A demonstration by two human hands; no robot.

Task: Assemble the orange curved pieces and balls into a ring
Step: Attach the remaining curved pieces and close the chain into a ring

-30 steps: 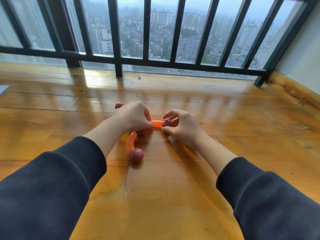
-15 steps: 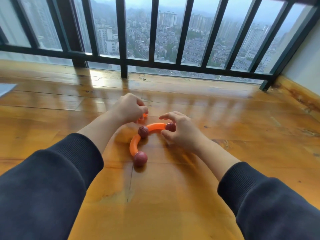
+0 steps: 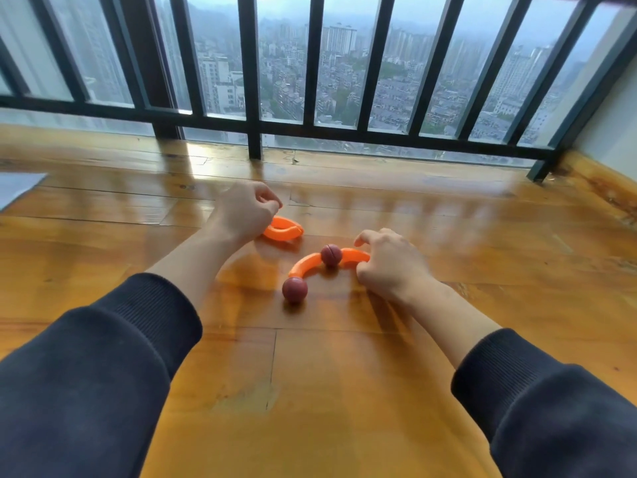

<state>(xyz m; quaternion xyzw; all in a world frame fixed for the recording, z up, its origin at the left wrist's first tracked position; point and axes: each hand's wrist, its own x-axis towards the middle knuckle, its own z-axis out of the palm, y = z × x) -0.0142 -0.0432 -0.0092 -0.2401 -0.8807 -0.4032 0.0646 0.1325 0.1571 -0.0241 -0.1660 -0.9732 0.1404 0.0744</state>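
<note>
A partly built arc lies on the wooden floor (image 3: 310, 374): a dark red ball (image 3: 294, 289), an orange curved piece (image 3: 305, 264), a second ball (image 3: 331, 254) and another orange curved piece (image 3: 355, 255). My right hand (image 3: 389, 263) pinches the arc's right end between thumb and fingers and hides whatever is on that end. Farther back and left, two loose orange curved pieces (image 3: 283, 230) lie together in an oval. My left hand (image 3: 245, 211) is curled over their left end and grips them there.
A black metal railing (image 3: 255, 81) with glass runs along the far edge of the floor. A white wall and wooden skirting (image 3: 599, 181) close the right side. A grey sheet (image 3: 17, 188) lies at the far left.
My left hand let go of the arc and moved back and left onto the loose orange pieces. My right hand stayed at the arc's right end. The view shifted left.
</note>
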